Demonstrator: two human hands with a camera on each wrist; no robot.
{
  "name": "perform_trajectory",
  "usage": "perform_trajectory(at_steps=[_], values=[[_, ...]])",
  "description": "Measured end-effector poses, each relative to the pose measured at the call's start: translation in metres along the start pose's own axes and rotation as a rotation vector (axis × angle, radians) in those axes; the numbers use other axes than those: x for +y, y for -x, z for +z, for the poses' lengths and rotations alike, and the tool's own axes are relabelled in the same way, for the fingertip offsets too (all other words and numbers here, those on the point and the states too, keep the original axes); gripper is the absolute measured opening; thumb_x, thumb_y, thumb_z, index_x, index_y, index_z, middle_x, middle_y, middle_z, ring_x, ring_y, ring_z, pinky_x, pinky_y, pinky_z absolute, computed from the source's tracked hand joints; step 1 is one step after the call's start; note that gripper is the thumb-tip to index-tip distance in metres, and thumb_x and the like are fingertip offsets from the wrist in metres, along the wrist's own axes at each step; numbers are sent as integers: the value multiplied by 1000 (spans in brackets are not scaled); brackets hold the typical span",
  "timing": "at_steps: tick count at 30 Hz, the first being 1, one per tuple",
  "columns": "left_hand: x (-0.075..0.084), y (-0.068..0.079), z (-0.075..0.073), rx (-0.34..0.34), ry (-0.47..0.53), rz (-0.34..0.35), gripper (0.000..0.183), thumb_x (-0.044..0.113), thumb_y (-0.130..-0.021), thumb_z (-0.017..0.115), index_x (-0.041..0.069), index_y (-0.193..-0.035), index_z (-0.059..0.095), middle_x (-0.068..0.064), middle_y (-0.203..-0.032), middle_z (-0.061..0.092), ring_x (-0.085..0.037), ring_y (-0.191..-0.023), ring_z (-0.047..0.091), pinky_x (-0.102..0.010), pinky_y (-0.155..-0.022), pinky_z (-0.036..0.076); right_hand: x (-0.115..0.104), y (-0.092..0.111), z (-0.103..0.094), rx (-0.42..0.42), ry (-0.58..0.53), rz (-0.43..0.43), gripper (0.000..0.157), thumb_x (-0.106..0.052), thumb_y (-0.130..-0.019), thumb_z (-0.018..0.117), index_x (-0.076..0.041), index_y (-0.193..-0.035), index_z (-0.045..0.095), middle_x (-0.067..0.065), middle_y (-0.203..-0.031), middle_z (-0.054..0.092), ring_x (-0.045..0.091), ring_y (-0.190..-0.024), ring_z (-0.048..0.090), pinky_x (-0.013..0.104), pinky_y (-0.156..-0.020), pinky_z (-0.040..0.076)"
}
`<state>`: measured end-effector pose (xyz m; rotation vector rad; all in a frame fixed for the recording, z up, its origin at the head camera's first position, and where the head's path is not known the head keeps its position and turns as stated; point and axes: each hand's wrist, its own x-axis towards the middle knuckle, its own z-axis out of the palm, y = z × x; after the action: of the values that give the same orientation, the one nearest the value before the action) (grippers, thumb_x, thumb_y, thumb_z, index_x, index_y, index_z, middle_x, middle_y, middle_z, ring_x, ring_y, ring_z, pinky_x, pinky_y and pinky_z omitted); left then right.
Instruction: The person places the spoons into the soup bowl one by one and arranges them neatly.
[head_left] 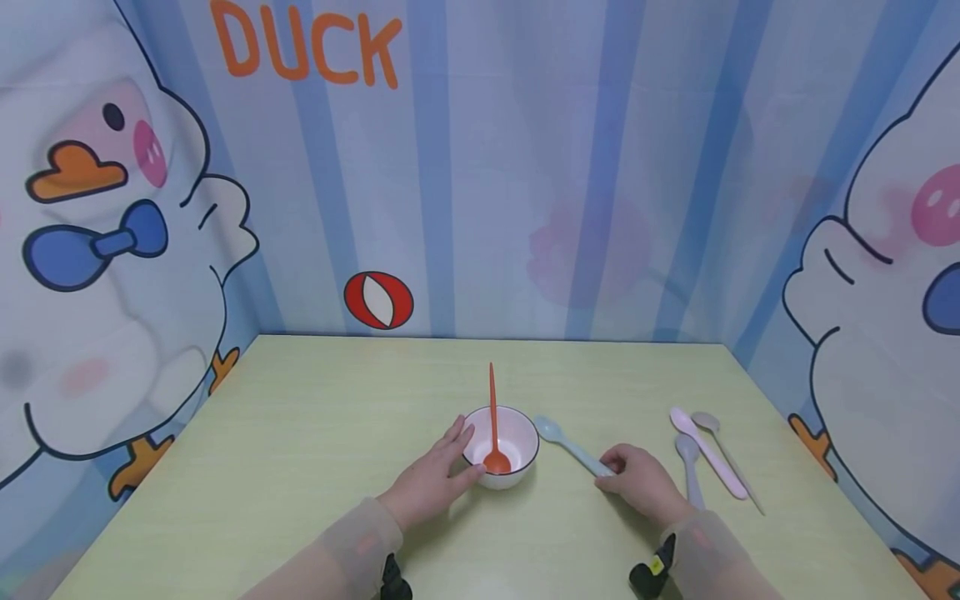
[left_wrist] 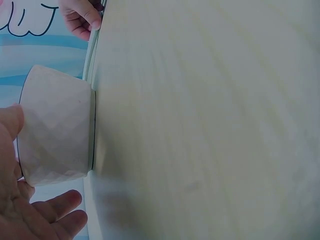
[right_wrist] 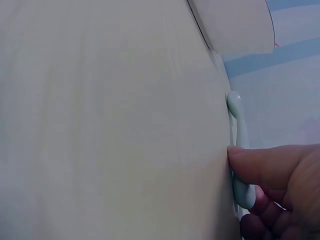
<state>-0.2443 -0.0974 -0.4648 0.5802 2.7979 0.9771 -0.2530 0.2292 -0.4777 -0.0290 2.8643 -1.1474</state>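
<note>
A white bowl [head_left: 519,442] with a dark rim stands upright on the table. Inside it an orange spoon [head_left: 497,461] leans, its handle rising above the far rim. My left hand [head_left: 429,487] holds the bowl's left side, thumb at the near rim and fingers farther round. To the right of the bowl lies a light blue spoon [head_left: 573,450], bowl end toward the white bowl. Its handle end is pinched between thumb and fingers of my right hand [head_left: 643,485]. In the right wrist view the blue spoon [right_wrist: 242,125] lies along the tabletop.
Farther right on the table [head_left: 337,400] are a pale lavender spoon [head_left: 691,471], a pink utensil [head_left: 708,454] and a greyish spoon [head_left: 727,458]. A curtain [head_left: 480,167] with duck drawings surrounds the back and sides of the table.
</note>
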Motion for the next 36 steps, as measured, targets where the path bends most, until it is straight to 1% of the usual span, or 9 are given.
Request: perform_trajectory(at_steps=[3, 10, 16, 25, 31, 36], values=[[0, 0, 0, 0, -3, 0, 72, 52, -96, 49, 17, -154, 24, 1, -161, 9, -25, -144, 19, -50, -111, 28, 0, 0, 0, -4, 0, 0, 27, -12, -77, 79, -2, -98, 64, 3, -85, 58, 18, -75, 51, 33, -68, 42], [-1, 0, 0, 11, 0, 20, 72, 51, -97, 49, 13, -153, 25, -3, -161, 11, -28, -144, 21, -51, -110, 28, 1, 1, -1, -14, 31, -11, 22, -15, -79, 78, -4, -92, 64, 1, -80, 57, 18, -72, 49, 32, -64, 40], [-1, 0, 0, 13, 5, 21, 72, 50, -97, 49, 13, -154, 25, -3, -161, 10, -28, -144, 21, -52, -110, 28, 1, 1, -1, -21, 46, -17, 19, -16, -79, 77, -7, -90, 65, 0, -79, 56, 17, -70, 48, 32, -63, 39], [-1, -1, -1, -4, 16, 5, 72, 50, -97, 50, 16, -154, 24, 0, -161, 9, -24, -145, 17, -50, -112, 26, 3, 1, 1, -24, -26, 26, 19, -17, -78, 78, -7, -89, 66, 0, -79, 59, 17, -71, 49, 31, -63, 40], [-1, -1, 0, -3, 22, 7, 71, 50, -97, 50, 17, -154, 24, 0, -161, 9, -24, -145, 17, -50, -111, 26, 3, 2, 0, -29, -78, 65, 18, -18, -80, 75, -6, -88, 65, 3, -79, 57, 19, -72, 49, 31, -62, 39], [-1, -1, 0, -5, 32, 2, 72, 50, -96, 51, 17, -154, 24, 1, -161, 9, -25, -145, 17, -51, -111, 26, 0, 4, -1, -21, -150, 94, 16, -17, -82, 73, -5, -88, 64, 4, -75, 54, 19, -65, 47, 31, -58, 39]])
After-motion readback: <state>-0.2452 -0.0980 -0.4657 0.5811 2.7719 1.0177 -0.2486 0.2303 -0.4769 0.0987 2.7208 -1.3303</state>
